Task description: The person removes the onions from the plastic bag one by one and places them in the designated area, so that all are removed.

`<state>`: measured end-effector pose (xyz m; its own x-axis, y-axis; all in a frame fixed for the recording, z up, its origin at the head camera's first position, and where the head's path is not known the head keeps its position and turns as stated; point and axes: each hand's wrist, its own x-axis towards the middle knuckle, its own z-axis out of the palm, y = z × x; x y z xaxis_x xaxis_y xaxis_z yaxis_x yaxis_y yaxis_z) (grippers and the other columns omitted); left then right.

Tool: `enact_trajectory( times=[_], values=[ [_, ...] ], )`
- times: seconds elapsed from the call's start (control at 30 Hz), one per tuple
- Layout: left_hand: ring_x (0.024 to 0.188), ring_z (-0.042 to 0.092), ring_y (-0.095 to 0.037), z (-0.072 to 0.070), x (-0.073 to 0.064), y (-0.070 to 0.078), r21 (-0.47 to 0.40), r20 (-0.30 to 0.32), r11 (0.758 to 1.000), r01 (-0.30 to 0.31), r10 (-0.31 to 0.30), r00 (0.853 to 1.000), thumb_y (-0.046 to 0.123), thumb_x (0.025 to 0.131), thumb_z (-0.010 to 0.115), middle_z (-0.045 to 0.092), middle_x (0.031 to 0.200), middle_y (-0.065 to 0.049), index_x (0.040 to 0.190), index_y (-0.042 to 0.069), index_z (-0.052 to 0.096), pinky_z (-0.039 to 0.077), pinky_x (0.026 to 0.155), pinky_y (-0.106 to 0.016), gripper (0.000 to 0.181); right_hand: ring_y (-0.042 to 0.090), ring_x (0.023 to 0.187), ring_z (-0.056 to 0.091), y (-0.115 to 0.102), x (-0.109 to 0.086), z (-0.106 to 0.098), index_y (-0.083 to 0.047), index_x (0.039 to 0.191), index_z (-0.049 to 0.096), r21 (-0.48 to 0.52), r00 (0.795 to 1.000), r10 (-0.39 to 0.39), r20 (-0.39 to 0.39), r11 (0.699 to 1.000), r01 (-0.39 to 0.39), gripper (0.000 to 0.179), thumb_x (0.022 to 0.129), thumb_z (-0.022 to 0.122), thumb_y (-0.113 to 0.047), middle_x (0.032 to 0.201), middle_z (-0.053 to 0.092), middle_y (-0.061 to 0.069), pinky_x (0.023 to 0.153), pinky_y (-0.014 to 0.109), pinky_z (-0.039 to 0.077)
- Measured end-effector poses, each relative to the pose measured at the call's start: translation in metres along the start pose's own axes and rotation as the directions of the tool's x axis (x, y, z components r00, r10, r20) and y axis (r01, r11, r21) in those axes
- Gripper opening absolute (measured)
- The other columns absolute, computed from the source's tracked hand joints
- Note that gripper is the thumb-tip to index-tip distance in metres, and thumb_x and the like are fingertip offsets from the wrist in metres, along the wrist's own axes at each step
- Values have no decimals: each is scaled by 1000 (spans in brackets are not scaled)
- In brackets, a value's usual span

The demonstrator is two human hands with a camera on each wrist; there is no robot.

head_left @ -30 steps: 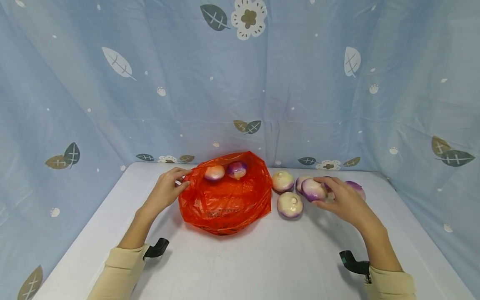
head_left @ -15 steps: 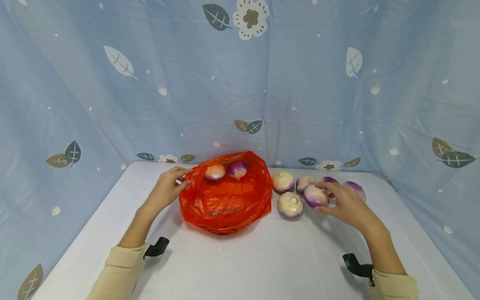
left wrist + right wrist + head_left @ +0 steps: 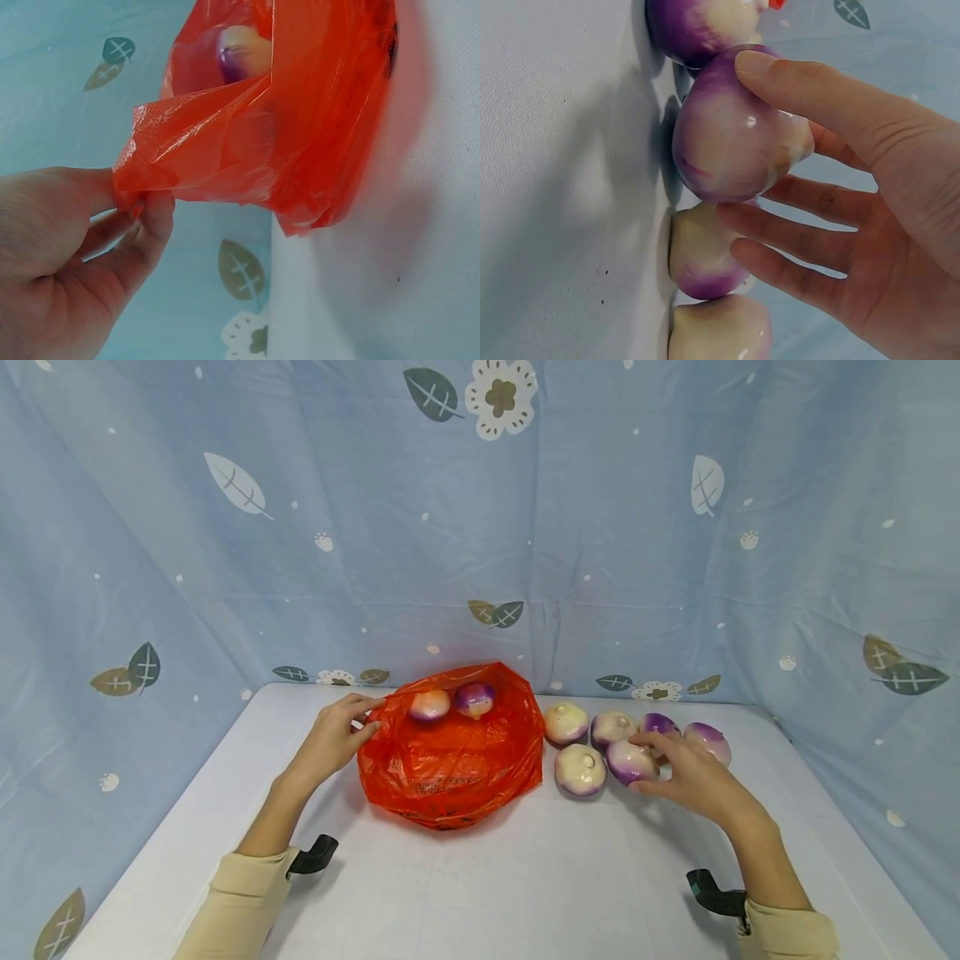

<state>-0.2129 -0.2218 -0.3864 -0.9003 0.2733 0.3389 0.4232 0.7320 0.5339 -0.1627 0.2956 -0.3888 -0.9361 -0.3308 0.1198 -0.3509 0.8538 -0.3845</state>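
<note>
At the left of a red plastic bag [image 3: 450, 760], my left hand [image 3: 333, 739] pinches its rim between thumb and fingers; the pinch shows closely in the left wrist view on the bag's edge [image 3: 202, 142]. The bag's mouth faces up and forward, with two glossy purple-and-white turnips, one left [image 3: 430, 705] and one right [image 3: 474, 700], inside. My right hand [image 3: 693, 777] holds another turnip [image 3: 632, 763], thumb on one side and fingers on the other. In the right wrist view this turnip [image 3: 731, 124] is low over the white table, beside its shadow.
Right of the bag several more turnips stand close together: two pale ones, back [image 3: 566, 723] and front [image 3: 581, 770], another [image 3: 612, 727] behind the held one, and purple ones [image 3: 707, 741] farther right. A blue patterned curtain [image 3: 645, 568] hangs along the back of the white table [image 3: 510, 893].
My right hand has shifted slightly right and down with the turnip, lowering it among the others, and more of the purple turnip behind shows. My left hand and the bag stay in place.
</note>
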Motion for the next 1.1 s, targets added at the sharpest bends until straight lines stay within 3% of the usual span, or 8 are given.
enact_trajectory(
  times=[0.33,0.53,1.1],
  values=[
    [87,68,-26,0,0,1,4,6,1000,10,-10,1000,4,88,69,67,116,-16,125,1,66,62,72,-39,37,20,93,65,2,-1,1,-9,127,59,50,999,-6,44,999,4,64,75,84,-37,112,67,8,73,32,58],
    [88,68,-26,0,0,1,6,9,1000,17,-17,1000,3,88,70,67,116,-16,125,1,66,62,72,-39,38,17,93,65,4,-1,4,-9,124,61,56,998,-39,40,998,37,61,74,85,-33,112,69,5,77,36,59],
    [88,68,-27,1,-1,1,8,13,1000,11,-11,1000,3,88,69,67,116,-17,126,0,65,62,72,-39,38,16,93,64,4,-2,2,-10,123,62,78,997,-42,60,996,37,60,73,86,-33,112,69,3,79,38,59]
  ],
)
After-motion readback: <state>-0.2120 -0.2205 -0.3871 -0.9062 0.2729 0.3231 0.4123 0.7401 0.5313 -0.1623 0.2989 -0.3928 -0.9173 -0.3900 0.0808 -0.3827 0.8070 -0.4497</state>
